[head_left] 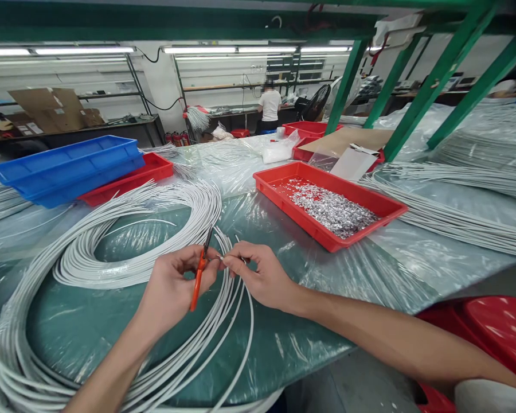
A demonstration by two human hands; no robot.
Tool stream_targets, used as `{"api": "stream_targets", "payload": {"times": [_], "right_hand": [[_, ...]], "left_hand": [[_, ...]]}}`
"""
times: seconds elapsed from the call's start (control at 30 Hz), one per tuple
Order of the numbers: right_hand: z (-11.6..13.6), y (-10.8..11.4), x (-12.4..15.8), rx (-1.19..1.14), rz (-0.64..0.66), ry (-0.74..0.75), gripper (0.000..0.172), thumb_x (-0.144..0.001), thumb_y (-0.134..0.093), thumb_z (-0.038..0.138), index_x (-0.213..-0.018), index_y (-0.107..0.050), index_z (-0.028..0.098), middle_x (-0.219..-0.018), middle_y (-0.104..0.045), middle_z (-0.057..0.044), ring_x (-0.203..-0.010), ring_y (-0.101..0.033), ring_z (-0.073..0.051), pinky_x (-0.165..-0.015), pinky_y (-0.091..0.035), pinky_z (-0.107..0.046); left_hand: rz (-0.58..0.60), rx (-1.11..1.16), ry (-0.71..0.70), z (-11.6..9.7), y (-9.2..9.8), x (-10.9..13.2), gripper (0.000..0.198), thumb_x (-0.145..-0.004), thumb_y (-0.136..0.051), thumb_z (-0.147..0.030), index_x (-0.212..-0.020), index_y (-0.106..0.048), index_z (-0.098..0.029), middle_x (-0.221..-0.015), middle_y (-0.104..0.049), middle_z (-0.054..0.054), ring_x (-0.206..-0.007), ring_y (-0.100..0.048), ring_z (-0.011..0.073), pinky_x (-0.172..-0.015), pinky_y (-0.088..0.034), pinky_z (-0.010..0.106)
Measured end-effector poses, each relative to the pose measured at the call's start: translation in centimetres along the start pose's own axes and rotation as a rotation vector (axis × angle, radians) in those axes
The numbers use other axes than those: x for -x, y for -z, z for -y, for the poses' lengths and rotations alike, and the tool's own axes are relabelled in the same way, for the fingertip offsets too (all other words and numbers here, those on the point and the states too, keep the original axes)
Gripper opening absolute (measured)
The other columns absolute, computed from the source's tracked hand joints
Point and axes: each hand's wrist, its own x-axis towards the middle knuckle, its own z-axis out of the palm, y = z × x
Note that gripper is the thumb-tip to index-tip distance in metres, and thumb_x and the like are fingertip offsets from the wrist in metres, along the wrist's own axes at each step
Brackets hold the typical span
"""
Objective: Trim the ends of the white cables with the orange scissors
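Note:
My left hand (pixel 167 289) is closed around small orange-handled pliers (pixel 198 281), their dark jaws pointing up and away from me. Its fingertips meet those of my right hand (pixel 262 278), which pinches the end of a thin white cable (pixel 250 312). What exactly lies between the touching fingertips is too small to make out. Beneath and around both hands curves a large coil of white cables (pixel 21 321), with a second coil (pixel 198 229) lying just beyond my left hand.
Right of centre stands a red tray (pixel 292 221) holding small shiny metal pieces (pixel 331 209). A blue tray (pixel 69 169) rests on another red tray (pixel 155 167) at left. More cables (pixel 456 212) lie at right, by green posts (pixel 438 80). A person (pixel 269 106) is in the background.

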Motion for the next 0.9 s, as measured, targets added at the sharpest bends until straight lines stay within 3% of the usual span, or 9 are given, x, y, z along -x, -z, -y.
{"api": "stream_targets", "payload": {"times": [0.37, 0.7, 0.9], "right_hand": [[0.2, 0.2, -0.3, 0.049, -0.012, -0.013, 0.021, -0.089, -0.059, 0.018, -0.069, -0.065, 0.013, -0.062, -0.055, 0.001, -0.060, -0.045, -0.009, -0.060, -0.036, -0.023], [0.3, 0.9, -0.4, -0.036, 0.199, -0.127, 0.030, -0.094, -0.052, 0.028, -0.076, -0.068, 0.011, -0.066, -0.056, 0.000, -0.057, -0.042, -0.008, -0.054, -0.030, -0.023], [-0.3, 1.4, -1.0, -0.434, 0.378, -0.294, 0.041, -0.087, -0.062, 0.048, -0.070, -0.066, 0.010, -0.057, -0.046, 0.002, -0.055, -0.034, -0.009, -0.054, -0.025, -0.025]], "left_hand": [[-0.058, -0.245, -0.112, 1.0, -0.2, -0.1, 0.019, -0.083, -0.062, -0.033, -0.080, -0.067, -0.015, -0.069, -0.060, 0.000, -0.065, -0.050, 0.0119, -0.060, -0.041, 0.022], [0.150, -0.148, -0.032, -0.2, 0.7, -0.1, 0.018, -0.081, -0.062, -0.029, -0.069, -0.060, -0.015, -0.061, -0.050, -0.004, -0.058, -0.040, 0.0077, -0.053, -0.032, 0.019], [0.278, 0.081, 0.057, -0.5, 1.1, -0.1, 0.010, -0.078, -0.066, -0.019, -0.070, -0.063, -0.015, -0.052, -0.049, -0.006, -0.045, -0.036, 0.0042, -0.044, -0.029, 0.016]]}}
